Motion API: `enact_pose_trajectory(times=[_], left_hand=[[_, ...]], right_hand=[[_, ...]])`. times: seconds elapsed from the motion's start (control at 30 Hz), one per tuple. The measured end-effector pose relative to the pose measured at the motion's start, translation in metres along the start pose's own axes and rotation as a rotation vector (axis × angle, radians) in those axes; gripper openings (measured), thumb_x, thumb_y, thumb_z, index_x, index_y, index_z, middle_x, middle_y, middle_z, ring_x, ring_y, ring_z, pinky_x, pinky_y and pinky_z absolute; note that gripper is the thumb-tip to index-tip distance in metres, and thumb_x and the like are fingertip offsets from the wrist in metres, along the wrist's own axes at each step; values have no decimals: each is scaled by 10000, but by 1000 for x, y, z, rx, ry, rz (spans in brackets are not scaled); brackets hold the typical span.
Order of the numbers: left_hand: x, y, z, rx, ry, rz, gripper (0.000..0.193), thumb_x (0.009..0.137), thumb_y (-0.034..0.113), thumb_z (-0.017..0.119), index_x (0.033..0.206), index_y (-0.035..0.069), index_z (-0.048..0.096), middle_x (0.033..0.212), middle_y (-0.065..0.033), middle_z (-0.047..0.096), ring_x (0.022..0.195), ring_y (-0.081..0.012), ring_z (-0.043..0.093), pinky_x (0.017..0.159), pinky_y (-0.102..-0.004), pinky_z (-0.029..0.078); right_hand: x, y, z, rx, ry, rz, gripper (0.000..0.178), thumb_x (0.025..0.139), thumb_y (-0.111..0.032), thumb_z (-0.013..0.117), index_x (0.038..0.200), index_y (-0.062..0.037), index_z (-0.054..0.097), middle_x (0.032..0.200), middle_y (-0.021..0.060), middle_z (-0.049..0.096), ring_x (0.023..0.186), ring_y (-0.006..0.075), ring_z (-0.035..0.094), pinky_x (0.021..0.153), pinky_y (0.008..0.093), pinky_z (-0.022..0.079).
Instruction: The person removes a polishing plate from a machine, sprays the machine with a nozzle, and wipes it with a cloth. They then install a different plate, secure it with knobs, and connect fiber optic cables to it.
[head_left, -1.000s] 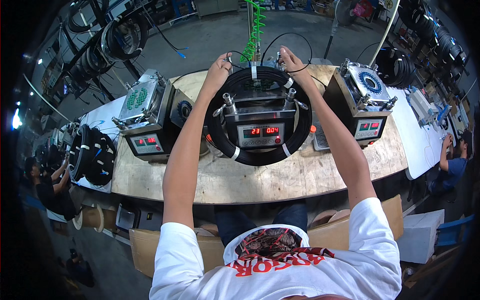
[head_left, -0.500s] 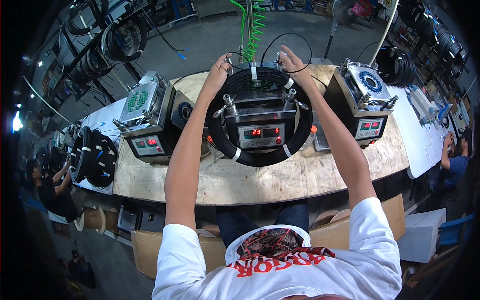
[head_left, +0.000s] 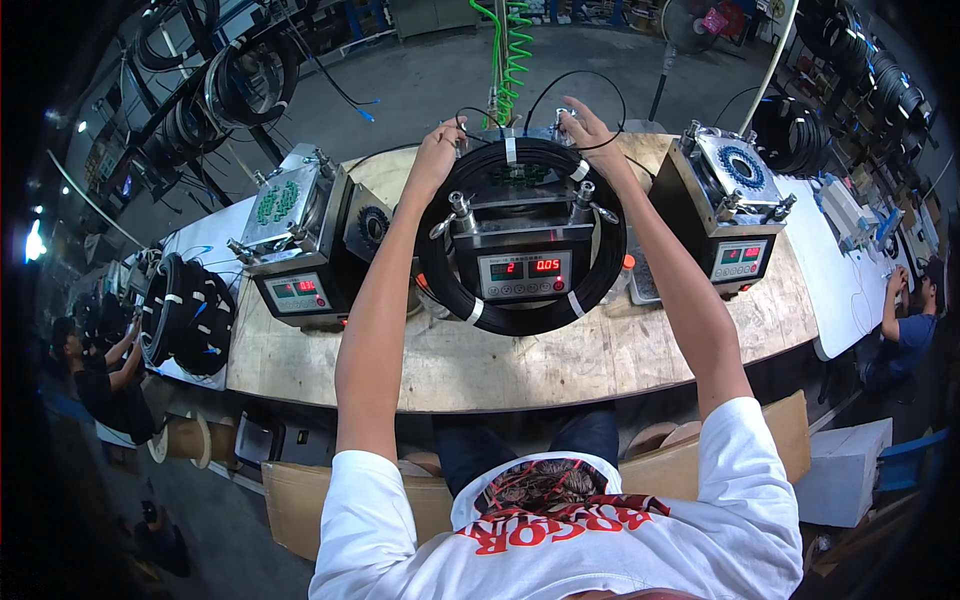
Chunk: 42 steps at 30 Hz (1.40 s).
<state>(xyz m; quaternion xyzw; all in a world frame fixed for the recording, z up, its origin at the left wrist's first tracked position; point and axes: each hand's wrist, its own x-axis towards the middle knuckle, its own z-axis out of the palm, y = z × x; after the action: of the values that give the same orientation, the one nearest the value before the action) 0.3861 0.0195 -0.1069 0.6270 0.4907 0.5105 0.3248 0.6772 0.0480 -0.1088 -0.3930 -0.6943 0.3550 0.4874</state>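
Plywood bench (head_left: 520,378) runs across in front of us, and at its middle we note a metal machine (head_left: 520,241) with a lit panel (head_left: 523,276), ringed by a black cable coil (head_left: 515,323) bound with white bands (head_left: 511,150). At the machine's far corners, our left hand (head_left: 436,155) curls its fingers at the rear left clamp (head_left: 462,146) and our right hand (head_left: 595,140) meets the rear right clamp (head_left: 561,131), one finger raised; we cannot tell whether either grip pinches the metal. Beyond, we record a green spiral hose (head_left: 517,68), grey floor (head_left: 600,70) and a standing fan (head_left: 690,25).
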Motion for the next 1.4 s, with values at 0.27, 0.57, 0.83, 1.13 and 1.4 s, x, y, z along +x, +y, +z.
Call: enact_pose_trajectory(times=[0.27,0.57,0.83,1.13,1.4], left_hand=[[0,-4,-6,14,-57,-31,373,910,96,515,1257,0,613,1233,-109,667,1019,-194,596,964,-273,403],[-1,-2,1,31,39,19,477,914,126,525,1381,30,545,959,-102,713,965,-178,643,916,-292,447],[-2,0,-2,44,-9,-9,479,938,163,516,1405,55,534,932,-52,665,872,-140,576,872,-265,435],[-3,2,-1,-31,-46,1,566,940,172,522,1487,67,428,905,-49,638,851,-140,553,861,-255,430],[1,-7,1,-33,50,35,416,958,181,483,1278,-72,566,1239,-106,636,1063,-179,568,996,-267,383]], right_hand=[[-3,-4,2,-87,37,27,593,992,-346,582,1454,-29,388,1055,224,691,1031,258,650,919,353,476],[2,11,-1,-95,25,-35,546,1009,-295,561,1455,-25,396,1032,192,683,964,217,627,886,332,474],[2,11,0,-36,21,-34,490,1001,-206,567,1439,-45,419,979,174,673,914,195,614,844,336,482],[-2,0,1,-178,67,34,518,998,-325,570,1402,-16,472,976,189,680,906,218,633,848,327,484],[-4,1,1,-65,40,-58,468,1019,-279,530,1408,-28,465,976,161,665,934,203,620,865,326,477]])
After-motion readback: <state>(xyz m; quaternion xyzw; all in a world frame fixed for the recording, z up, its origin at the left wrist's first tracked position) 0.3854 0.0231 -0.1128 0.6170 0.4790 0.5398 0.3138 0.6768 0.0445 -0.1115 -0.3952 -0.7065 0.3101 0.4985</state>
